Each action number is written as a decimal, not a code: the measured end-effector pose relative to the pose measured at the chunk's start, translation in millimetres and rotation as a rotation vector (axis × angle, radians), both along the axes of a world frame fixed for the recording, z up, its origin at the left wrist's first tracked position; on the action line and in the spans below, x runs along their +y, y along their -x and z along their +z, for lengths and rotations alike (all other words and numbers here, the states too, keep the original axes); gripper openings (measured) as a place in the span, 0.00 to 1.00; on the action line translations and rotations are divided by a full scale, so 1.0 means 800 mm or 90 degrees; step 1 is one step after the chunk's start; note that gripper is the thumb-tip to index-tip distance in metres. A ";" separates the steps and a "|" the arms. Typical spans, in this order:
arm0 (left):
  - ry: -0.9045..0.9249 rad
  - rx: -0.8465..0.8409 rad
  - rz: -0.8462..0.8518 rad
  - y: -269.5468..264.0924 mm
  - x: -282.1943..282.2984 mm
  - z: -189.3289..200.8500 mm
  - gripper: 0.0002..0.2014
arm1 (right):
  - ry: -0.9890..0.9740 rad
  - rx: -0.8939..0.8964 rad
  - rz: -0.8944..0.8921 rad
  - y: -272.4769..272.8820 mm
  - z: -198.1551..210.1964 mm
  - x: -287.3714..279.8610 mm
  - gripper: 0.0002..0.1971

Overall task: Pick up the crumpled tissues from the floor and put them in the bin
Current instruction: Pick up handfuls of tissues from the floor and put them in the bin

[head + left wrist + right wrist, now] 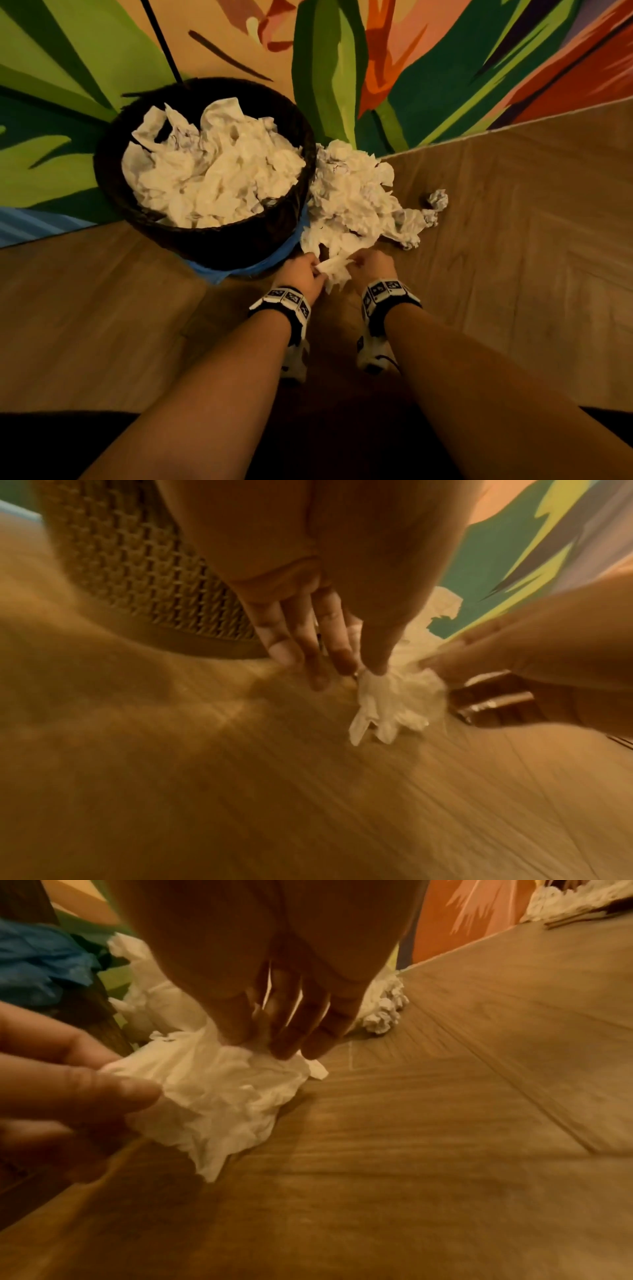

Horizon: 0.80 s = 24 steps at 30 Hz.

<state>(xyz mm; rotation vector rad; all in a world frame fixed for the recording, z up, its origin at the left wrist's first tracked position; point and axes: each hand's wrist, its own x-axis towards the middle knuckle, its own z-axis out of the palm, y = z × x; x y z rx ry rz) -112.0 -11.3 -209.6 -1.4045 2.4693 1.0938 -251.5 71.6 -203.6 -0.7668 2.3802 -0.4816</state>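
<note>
Your left hand [303, 274] and right hand [370, 269] both pinch one crumpled white tissue [219, 1096], seemingly just above the wooden floor [513, 274]. Just beyond your fingers lies the pile of white tissues [356, 202]; left of it stands the dark woven bin [219, 240], heaped with tissues.

Bin [219, 240] stands far left on the floor [513, 274], tissues [212, 164] inside. A tissue pile [352, 198] lies touching its right side. Nearer, one tissue [334, 270] sits between left hand [301, 272] and right hand [371, 267].
</note>
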 end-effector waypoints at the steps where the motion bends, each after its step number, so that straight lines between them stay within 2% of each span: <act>1: -0.004 0.010 0.009 -0.004 0.002 -0.002 0.11 | 0.018 -0.004 -0.017 0.001 -0.003 0.006 0.10; 7: -0.021 0.023 0.024 -0.017 0.026 -0.015 0.12 | 0.078 -0.129 -0.166 0.007 0.003 0.023 0.18; 9: -0.032 0.048 0.026 -0.014 0.034 -0.014 0.11 | 0.106 -0.167 -0.225 0.007 0.010 0.021 0.18; 13: -0.147 0.181 0.144 -0.001 0.043 0.003 0.07 | 0.263 -0.438 -0.387 0.000 0.020 0.011 0.10; 14: -0.170 0.215 0.174 0.001 0.043 0.007 0.06 | 0.277 -0.448 -0.383 0.000 0.019 0.010 0.11; 17: -0.170 0.244 0.207 0.007 0.040 0.014 0.07 | 0.277 -0.341 -0.329 0.004 0.019 0.007 0.14; 21: -0.105 0.224 0.252 0.000 0.031 0.012 0.14 | 0.277 -0.220 -0.357 0.018 0.010 0.010 0.14; 22: -0.089 0.201 0.258 -0.004 0.030 0.009 0.14 | 0.233 -0.174 -0.314 0.020 0.008 0.015 0.12; 24: -0.105 0.176 0.271 -0.013 0.030 0.002 0.05 | 0.088 -0.104 -0.134 0.017 0.001 0.027 0.10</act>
